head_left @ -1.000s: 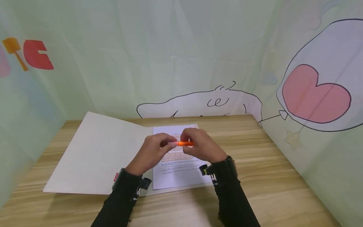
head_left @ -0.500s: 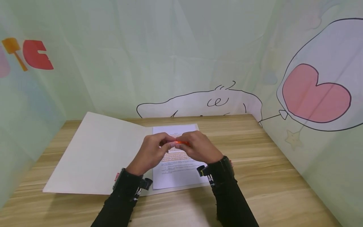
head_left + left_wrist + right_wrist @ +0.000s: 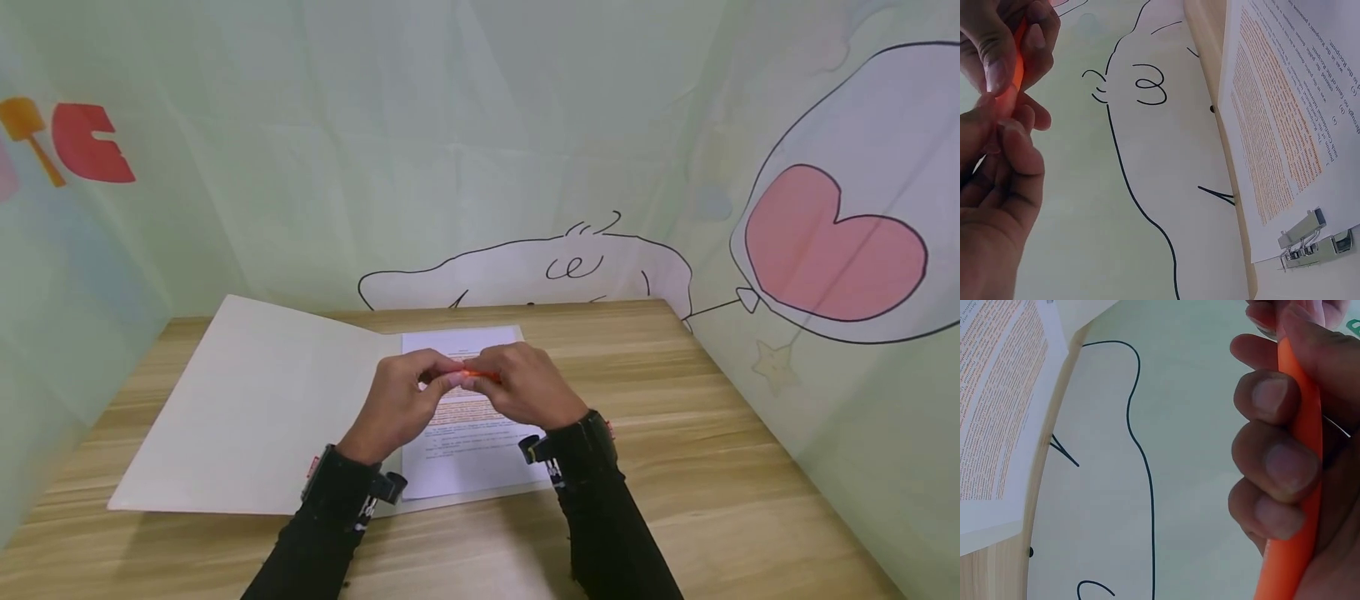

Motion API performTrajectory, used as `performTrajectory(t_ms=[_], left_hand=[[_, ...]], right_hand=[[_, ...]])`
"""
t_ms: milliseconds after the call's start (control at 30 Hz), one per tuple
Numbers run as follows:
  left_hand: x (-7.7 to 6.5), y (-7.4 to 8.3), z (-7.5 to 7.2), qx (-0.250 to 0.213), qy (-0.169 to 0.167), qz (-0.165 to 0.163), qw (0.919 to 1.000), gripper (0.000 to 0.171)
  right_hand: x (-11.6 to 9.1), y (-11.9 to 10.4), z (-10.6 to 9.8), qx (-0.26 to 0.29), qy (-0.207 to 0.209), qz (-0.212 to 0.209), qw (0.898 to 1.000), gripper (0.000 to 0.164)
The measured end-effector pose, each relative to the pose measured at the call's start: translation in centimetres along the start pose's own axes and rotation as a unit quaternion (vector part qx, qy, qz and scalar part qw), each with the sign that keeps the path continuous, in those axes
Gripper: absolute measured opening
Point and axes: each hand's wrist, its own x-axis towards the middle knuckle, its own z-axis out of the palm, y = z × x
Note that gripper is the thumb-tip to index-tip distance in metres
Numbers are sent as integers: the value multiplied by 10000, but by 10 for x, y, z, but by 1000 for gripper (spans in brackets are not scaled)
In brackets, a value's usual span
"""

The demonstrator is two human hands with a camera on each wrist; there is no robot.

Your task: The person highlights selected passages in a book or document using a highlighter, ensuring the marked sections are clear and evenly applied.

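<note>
Both hands meet over the printed sheet in the head view, with an orange highlighter between them. My right hand wraps its fingers around the orange barrel, covering much of it. Thumb and fingers of my left hand pinch the highlighter's translucent end, right up against the right fingertips. Several lines of the sheet's text are marked in orange; the hands hide part of its upper half.
The sheet lies in an opened white folder, whose cover spreads to the left on the wooden table. A metal clip shows at the sheet's edge. A printed cloth backdrop stands behind the table.
The right hand has shifted left along the highlighter until its fingertips meet the left hand's, covering more of the orange barrel. Over the last half second the hands stay nearly still.
</note>
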Motion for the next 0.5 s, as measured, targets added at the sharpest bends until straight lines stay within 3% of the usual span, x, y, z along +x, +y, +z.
performTrajectory(t_ms=[500], left_hand=[[2,2,-3,137,575,805,9950,12]], right_hand=[[-1,1,-4,-27,489,-246,9985,20]])
